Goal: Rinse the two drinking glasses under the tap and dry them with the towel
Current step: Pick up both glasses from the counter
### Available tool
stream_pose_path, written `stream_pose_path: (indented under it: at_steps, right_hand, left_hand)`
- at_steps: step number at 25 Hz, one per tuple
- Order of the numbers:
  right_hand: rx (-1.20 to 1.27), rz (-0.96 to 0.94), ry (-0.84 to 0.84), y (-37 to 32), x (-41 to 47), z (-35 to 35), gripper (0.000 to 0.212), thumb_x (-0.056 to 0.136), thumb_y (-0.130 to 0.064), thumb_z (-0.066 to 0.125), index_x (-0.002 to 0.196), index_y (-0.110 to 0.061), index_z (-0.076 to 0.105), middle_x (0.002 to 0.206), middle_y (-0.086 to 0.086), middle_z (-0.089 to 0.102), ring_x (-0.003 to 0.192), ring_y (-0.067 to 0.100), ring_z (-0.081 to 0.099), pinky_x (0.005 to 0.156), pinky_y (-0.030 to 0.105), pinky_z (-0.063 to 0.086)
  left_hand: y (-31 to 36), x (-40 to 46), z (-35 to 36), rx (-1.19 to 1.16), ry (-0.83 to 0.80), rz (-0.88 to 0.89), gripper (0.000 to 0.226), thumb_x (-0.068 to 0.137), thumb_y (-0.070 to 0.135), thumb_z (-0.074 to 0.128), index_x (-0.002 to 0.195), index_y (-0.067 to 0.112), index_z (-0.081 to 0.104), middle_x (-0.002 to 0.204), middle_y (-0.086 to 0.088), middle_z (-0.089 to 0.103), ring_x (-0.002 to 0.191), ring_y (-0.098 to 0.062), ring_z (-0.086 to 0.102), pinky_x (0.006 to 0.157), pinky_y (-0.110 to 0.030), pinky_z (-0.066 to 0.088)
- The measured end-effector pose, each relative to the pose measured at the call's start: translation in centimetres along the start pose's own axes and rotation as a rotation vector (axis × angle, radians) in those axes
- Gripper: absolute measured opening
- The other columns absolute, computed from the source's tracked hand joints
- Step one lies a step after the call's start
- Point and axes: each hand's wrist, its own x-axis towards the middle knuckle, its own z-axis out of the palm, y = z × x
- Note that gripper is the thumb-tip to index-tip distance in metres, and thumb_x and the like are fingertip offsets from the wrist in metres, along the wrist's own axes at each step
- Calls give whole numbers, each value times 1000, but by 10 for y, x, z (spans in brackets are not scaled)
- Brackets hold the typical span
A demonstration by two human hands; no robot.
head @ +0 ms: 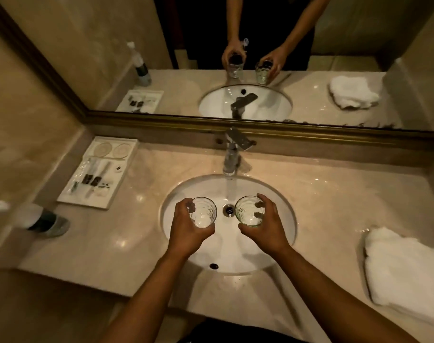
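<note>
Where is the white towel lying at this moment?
In the head view, the white towel lies folded on the countertop at the far right, beside the sink and clear of both hands.

No text, label or number is legible on anything in view.

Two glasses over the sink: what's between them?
In the head view, the water stream from the tap falls between the left glass and the right glass, onto the drain. Neither glass is under the stream.
</note>
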Motion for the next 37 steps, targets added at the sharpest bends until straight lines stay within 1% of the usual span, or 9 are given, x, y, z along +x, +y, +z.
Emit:
stream_pose_path:
  at_steps: [4, 6, 10, 16, 19, 25, 28, 32, 37]
  right_hand:
    - [4, -71, -122, -19, 8, 27, 98, 61, -19, 88, 144, -24, 36, 131, -5, 44, 114, 13, 53, 93, 26, 49]
    - [15, -87, -158, -31, 10, 45, 98, 61, -19, 87, 144, -24, 36, 128, -7, 44, 116, 14, 53, 96, 31, 51]
    - [13, -103, -192, -60, 20, 89, 100, 59, -27, 85, 145, -30, 34, 127, -9, 44, 115, 13, 54, 96, 37, 51]
    - [52, -56, -120, -118, 54, 194, 106, 61, -26, 87, 148, -31, 28, 133, -8, 46, 112, 11, 57, 90, 35, 55]
    - [41, -50, -65, -146, 68, 238, 100, 62, -23, 89, 144, -27, 33, 134, -5, 49, 111, 11, 58, 88, 24, 52]
    - [38, -45, -7, -180, 91, 280, 99, 54, -31, 89, 140, -29, 38, 129, -6, 52, 112, 13, 59, 93, 35, 55]
    - [34, -51, -37, -188, 107, 289, 99, 56, -28, 91, 140, -29, 38, 129, -4, 51, 112, 16, 59, 90, 32, 56]
    - [10, -111, -133, -203, 139, 312, 100, 57, -29, 92, 141, -27, 37, 130, -6, 51, 114, 11, 55, 90, 22, 50]
    - [-26, -129, -185, -221, 181, 353, 100, 56, -21, 89, 142, -23, 38, 130, -5, 51, 115, 11, 53, 95, 25, 49]
  left_hand:
    - [-13, -4, -42, -22, 144, -53, 90, 59, 19, 94, 134, 19, 44, 127, 0, 53, 112, -16, 58, 93, -35, 54]
    - [-24, -5, -67, -9, 191, -74, 91, 60, 17, 94, 136, 17, 44, 129, -1, 53, 112, -15, 57, 92, -32, 54]
    - [-54, 21, -113, -10, 214, -78, 102, 62, 13, 92, 147, 18, 36, 132, -3, 49, 117, -20, 56, 98, -41, 54]
    - [-104, 116, -207, 71, 112, 31, 105, 59, 21, 91, 149, 14, 38, 126, 4, 41, 116, -21, 56, 99, -48, 53]
    - [-117, 163, -248, 63, 77, 73, 102, 53, 35, 84, 145, 19, 42, 125, 6, 43, 116, -20, 56, 97, -47, 54]
    - [-129, 217, -283, 87, 7, 96, 94, 63, 19, 93, 144, 18, 44, 128, 2, 45, 117, -21, 56, 99, -45, 52]
    - [-123, 224, -290, 109, -21, 63, 94, 62, 19, 92, 143, 20, 44, 130, 2, 44, 120, -21, 55, 100, -42, 50]
    - [-111, 243, -312, 238, 16, 8, 95, 59, 22, 91, 142, 17, 45, 130, -2, 52, 124, -26, 50, 105, -40, 45]
    - [-115, 297, -348, 414, -20, -13, 94, 62, 22, 89, 143, 16, 42, 137, -5, 52, 131, -27, 37, 107, -33, 37]
